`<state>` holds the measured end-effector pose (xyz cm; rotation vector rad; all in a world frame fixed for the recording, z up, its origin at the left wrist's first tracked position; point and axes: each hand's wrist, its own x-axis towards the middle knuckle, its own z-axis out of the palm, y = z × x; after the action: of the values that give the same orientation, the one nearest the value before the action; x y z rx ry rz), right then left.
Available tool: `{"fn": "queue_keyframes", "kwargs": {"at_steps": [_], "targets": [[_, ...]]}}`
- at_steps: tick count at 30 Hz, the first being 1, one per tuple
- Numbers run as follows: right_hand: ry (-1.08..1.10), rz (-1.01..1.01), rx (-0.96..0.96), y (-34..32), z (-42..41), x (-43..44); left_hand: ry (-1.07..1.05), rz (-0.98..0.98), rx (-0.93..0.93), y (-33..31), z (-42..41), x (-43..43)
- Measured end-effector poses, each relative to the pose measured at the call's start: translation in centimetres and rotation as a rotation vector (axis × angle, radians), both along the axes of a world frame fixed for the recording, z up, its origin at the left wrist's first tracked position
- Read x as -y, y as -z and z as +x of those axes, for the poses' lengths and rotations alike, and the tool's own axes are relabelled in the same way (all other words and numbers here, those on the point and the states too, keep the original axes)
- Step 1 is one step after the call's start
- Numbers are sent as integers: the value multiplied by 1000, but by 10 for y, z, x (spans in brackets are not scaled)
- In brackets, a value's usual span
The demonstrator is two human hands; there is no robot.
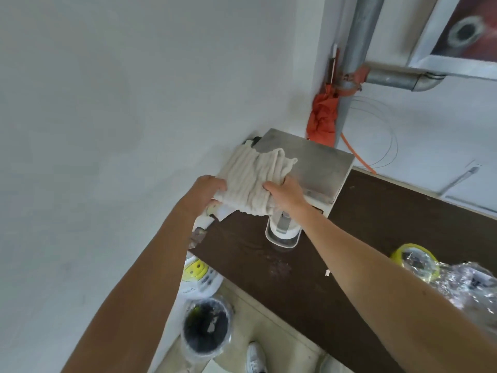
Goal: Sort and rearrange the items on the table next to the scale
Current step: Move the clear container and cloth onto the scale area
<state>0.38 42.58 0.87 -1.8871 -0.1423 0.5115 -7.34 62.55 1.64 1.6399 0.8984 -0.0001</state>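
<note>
Cloth (252, 176): cream and ribbed, is hanging bunched between the fingers of both hands.
Left hand (208, 189): is gripping the left end of it, the fingers curling under.
Right hand (286, 193): is gripping the right end, the thumb lying on top.
Scale (320, 162): steel-topped, is lying just beyond the right fingers, partly under the cloth.

Platform of scale (317, 168) partly covered by cloth (252, 179), left hand (207, 191) fingers mostly hidden beneath it, plastic-wrapped bundle (468, 284) cut by right edge, shoe (255, 358) cut by bottom edge
</note>
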Motion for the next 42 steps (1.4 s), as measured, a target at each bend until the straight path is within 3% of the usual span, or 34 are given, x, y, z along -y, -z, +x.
{"fn": "queue_keyframes", "kwargs": {"at_steps": [4, 10, 18, 22, 27, 37, 42], "targets": [[-91, 6, 21, 10, -42, -32, -15, 60, -75, 22, -23, -22], [-274, -218, -55, 59, -81, -49, 46, 165, -248, 52, -52, -21], [-239, -357, -70, 90, -91, -42, 120, 125, -303, 104, -55, -12], [-258, -413, -124, 98, -93, -33, 257, 251, -386, 120, -51, -5], [-237, -438, -191, 100, -94, -32, 243, 296, -350, 118, -40, -9], [-225, -465, 62, 63, -93, -48, 192, 200, -193, 86, -16, 5], [-161, -442, 144, 30, -76, -42, 224, 106, -14, 56, -3, 25]]}}
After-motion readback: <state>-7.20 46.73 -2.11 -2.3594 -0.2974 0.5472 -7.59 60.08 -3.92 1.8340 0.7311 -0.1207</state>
